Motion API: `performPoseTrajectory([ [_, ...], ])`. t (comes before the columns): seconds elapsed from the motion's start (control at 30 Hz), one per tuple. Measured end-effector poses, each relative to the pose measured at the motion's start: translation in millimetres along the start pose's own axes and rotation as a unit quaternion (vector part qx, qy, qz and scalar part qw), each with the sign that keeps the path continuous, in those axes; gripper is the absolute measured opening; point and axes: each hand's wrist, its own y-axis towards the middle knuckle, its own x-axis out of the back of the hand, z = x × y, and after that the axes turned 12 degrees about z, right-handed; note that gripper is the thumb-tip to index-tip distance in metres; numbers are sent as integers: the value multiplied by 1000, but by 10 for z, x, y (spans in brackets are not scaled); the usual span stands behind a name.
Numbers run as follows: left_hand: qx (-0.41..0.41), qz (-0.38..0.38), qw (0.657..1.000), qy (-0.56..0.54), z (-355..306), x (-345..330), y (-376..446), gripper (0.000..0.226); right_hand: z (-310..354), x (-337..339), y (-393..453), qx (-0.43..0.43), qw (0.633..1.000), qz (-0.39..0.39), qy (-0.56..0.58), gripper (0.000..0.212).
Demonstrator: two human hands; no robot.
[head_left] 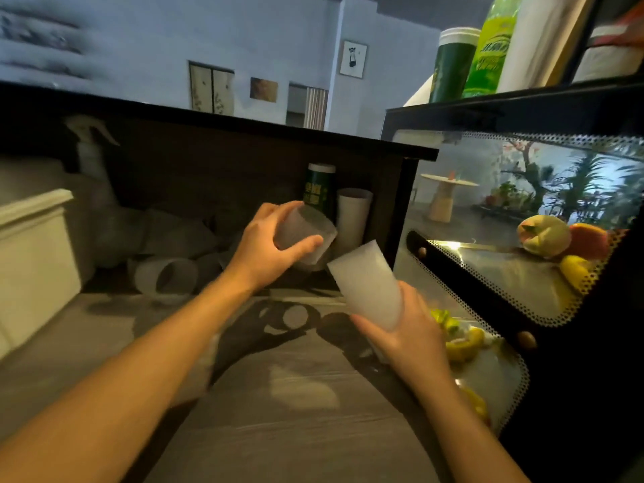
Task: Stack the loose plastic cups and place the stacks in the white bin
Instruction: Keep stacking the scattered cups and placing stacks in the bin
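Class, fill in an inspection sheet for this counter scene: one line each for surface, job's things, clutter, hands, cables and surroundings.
Surface: grey counter with hand shadows across it.
Job's things: frosted cup in the left hand; second cup in the right hand, cups apart; loose cups lying under the dark shelf; white bin at left.
Clutter: spray bottle, green canister, upright white cup.
Hands: each grips one cup.
Cables: nothing seen.
Surroundings: glass display case at right with fruit; green bottle on top; pictures on the back wall.
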Motion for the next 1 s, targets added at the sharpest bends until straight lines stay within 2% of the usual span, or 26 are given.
performPoseTrajectory([
  [0.1, -1, 53, 997, 49, -117, 257, -195, 76, 52, -34, -46, 69, 997, 32, -1, 83],
  [0.3, -16, 82, 994, 73, -273, 575, -443, 51, 171, -66, -123, 118, 990, 74, 35, 88],
  [0.43, -5, 140, 985, 99, -367, 574, -503, 45, 229, -53, -174, 151, 983, 101, 30, 89],
  [0.6, 35, 226, 968, 102, -583, 300, -557, 64, 305, -93, -228, 189, 975, 117, 20, 86],
  [0.67, 48, 244, 968, 20, -569, 142, -568, 64, 314, -92, -246, 192, 973, 124, 34, 86],
  [0.77, 71, 235, 966, -84, -519, 6, -540, 67, 271, -42, -237, 180, 975, 127, 34, 84],
  [0.87, 100, 152, 975, -125, -408, -49, -428, 71, 218, 65, -182, 118, 990, 66, 38, 79],
  [0.93, 132, 74, 979, -136, -289, -49, -318, 58, 176, 154, -140, 58, 998, 8, 40, 77],
  [1.0, 155, 43, 982, -93, -142, -59, -233, 39, 109, 211, -104, 3, 998, -30, 47, 77],
])
